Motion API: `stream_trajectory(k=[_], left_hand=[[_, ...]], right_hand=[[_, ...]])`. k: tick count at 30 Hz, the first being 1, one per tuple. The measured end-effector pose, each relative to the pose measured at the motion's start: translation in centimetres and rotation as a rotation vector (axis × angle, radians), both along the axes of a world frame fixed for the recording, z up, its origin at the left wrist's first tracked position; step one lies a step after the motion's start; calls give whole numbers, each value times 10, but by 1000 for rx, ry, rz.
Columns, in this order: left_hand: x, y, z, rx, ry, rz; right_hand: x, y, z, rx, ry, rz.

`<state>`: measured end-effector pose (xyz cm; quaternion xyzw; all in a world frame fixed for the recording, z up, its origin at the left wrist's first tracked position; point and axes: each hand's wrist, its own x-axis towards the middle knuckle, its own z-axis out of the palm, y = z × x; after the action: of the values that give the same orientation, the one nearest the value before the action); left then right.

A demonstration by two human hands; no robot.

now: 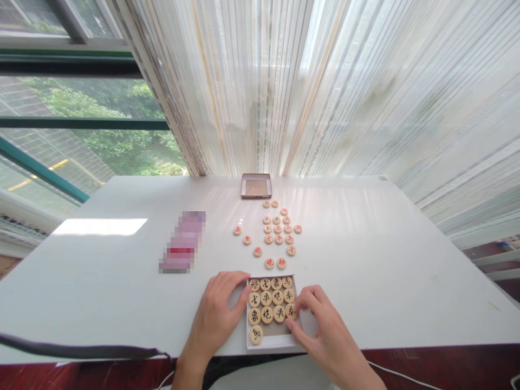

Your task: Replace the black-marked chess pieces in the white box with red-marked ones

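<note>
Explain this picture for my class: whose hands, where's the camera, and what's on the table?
No machine here: one person works bare-handed; the head-worn camera looks forward and down. On the table sits a box with black-marked pieces in rows. Loose pieces, mostly red-marked, lie beyond it, with a tray behind them and a blurred pink thing to the left. The left hand rests at the box's left side; the right hand is at a piece by the right edge; whether it grips is unclear.
</note>
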<state>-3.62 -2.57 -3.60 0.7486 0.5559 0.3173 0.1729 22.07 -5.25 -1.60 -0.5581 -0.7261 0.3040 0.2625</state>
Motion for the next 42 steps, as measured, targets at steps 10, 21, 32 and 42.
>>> stream_trajectory(k=[10,21,32,42], left_hand=[[-1,1,-3,13,4,3],[1,2,0,-5,-47,5],[24,57,67,118,-207,-25],[50,194,74,-144,30,-207]], right_hand=[[1,2,3,2,16,31],[8,2,4,-7,125,5],[22,23,-4,109,269,-104],[26,22,-11,83,375,-156]])
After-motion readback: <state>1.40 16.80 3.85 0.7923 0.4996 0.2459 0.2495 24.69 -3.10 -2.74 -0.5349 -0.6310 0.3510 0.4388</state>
